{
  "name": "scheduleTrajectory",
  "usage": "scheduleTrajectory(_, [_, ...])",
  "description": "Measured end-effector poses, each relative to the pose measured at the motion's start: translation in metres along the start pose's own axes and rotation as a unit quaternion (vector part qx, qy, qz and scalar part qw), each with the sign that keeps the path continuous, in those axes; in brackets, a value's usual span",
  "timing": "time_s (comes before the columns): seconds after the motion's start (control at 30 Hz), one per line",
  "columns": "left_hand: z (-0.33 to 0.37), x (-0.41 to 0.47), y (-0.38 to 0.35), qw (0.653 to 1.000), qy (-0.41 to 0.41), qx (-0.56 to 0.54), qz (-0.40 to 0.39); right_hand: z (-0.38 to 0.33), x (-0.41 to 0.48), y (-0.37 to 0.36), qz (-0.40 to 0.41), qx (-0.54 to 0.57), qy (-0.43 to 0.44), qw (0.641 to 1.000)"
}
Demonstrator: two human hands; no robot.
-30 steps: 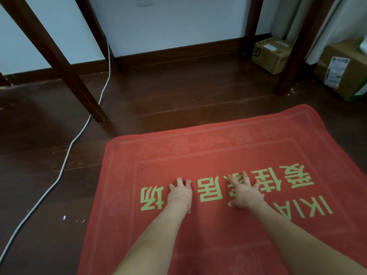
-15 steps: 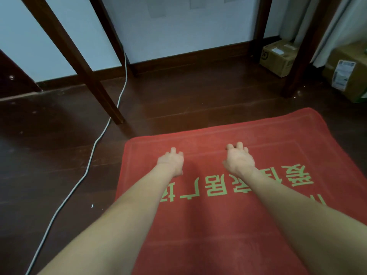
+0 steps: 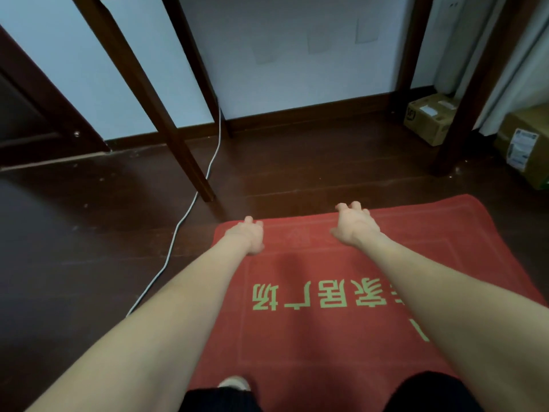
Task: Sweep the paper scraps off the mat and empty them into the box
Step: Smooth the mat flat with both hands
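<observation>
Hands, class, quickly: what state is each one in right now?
Left hand: fingers bent at the red mat's far edge; grip cannot be told.
Right hand: open, fingers spread over that edge, holding nothing visible.

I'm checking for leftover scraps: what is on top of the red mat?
On the red fabric mat with green lettering, the left hand and right hand are at its far edge. No paper scraps show, but the forearms and dark-clothed knees hide parts of it.
</observation>
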State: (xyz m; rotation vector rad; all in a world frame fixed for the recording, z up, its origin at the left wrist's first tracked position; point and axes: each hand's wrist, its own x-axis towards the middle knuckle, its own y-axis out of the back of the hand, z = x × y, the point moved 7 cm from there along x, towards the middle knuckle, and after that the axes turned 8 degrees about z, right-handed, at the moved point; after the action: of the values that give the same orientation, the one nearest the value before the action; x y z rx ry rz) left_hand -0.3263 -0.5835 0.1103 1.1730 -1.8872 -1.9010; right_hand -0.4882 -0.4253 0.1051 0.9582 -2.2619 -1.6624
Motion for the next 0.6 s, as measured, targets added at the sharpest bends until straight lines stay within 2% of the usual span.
scheduleTrajectory(0.13, [-0.032, 0.021, -0.019, 0.999, 0.005, -0.038, 0.004, -0.036, 0.006, -0.025, -0.019, 0.011, 0.018, 1.000])
scheduleTrajectory(0.6, [-0.114, 0.171, -0.138, 0.992, -0.003, -0.128, -0.015, -0.118, 0.101, -0.158, -0.087, -0.007, -0.020, 0.996])
